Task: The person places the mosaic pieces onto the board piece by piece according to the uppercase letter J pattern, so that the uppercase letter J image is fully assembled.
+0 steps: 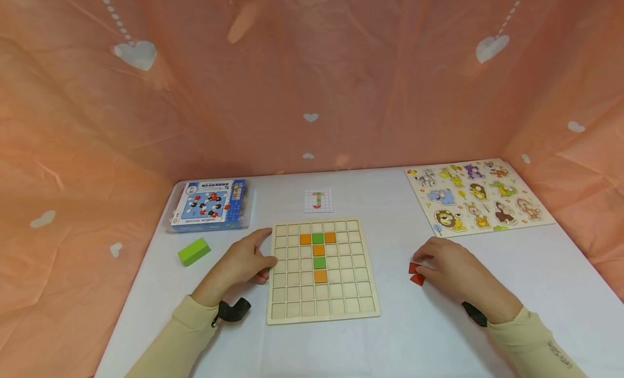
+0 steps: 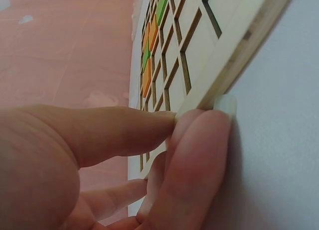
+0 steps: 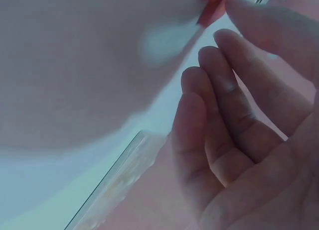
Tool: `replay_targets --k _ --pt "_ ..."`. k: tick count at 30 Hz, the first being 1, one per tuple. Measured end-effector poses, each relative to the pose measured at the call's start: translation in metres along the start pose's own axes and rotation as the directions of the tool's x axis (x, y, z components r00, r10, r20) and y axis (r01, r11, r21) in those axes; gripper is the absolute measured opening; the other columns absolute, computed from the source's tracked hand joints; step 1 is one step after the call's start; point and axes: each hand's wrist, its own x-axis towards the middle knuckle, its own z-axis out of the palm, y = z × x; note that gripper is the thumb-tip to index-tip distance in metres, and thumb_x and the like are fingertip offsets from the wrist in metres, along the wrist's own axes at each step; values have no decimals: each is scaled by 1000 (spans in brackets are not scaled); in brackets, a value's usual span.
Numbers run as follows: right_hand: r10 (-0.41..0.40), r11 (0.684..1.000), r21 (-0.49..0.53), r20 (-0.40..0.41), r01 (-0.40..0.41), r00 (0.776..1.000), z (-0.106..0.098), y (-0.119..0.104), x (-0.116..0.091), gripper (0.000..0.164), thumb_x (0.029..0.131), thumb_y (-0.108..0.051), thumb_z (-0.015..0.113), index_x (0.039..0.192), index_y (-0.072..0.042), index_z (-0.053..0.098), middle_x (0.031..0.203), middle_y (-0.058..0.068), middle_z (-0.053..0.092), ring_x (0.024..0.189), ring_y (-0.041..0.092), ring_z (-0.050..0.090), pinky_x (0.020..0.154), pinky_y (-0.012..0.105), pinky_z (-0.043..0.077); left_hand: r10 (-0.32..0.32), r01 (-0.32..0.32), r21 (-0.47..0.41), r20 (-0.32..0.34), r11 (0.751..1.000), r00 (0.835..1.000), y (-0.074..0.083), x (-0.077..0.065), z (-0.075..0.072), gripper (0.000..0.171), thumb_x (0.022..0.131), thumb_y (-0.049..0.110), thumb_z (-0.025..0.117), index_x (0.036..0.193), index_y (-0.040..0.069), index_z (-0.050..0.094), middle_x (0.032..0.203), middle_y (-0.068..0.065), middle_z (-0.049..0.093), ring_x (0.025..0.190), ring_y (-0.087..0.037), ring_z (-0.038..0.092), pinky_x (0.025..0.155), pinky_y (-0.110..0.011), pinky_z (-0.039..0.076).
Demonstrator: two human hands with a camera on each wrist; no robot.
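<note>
A wooden grid board (image 1: pixel 297 291) lies flat on the table. Set in it are orange and green square tiles, a row of 3 across with a column below its middle. My left hand (image 1: pixel 244 261) holds the board's left edge; the left wrist view shows the thumb (image 2: pixel 124 130) on top and a fingertip at the underside. To the right of the board, two small red pieces (image 1: pixel 417 279) lie close together. My right hand (image 1: pixel 446 267) is at them, its thumb tip touching or right beside one, the other fingers loosely bent in the right wrist view.
Behind the board lies a small pattern card (image 1: pixel 327 203) with a coloured figure on a grid. A boxed molecule model set (image 1: pixel 207 204) stands at the back left, a green block (image 1: pixel 194 252) in front of it. An animal puzzle board (image 1: pixel 424 196) lies at the back right.
</note>
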Motion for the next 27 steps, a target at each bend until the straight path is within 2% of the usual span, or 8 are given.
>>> replay_targets --k 5,12,20,27 --pt "13 1000 12 0 -13 1000 -2 7 -3 12 88 -13 86 96 -20 81 99 -8 73 97 18 70 89 47 61 -9 9 -1 0 1000 1000 0 0 -1 85 95 10 77 169 14 35 80 -13 67 59 -16 70 59 -31 64" --pt "18 999 49 16 -19 1000 1 5 -1 13 89 -13 86 97 -21 81 96 -12 70 93 11 66 85 40 60 -6 6 5 4 1000 1000 1 -1 0 85 95 10 77 169 15 35 80 -13 67 60 -16 70 59 -30 64" --pt "-18 999 44 26 17 999 4 -1 6 15 88 -17 89 90 -28 78 91 -18 67 89 5 62 83 34 58 -4 4 -2 2 1000 1000 -1 1 1 85 95 10 77 169 15 35 79 -13 67 59 -16 69 59 -30 64" --pt "-53 998 32 19 52 998 6 -6 10 16 87 -15 88 92 -26 78 93 -16 67 91 6 62 86 37 59 -1 1 -2 1 1000 1000 0 -1 0 85 95 11 77 169 15 35 76 -12 67 58 -15 69 58 -29 63"
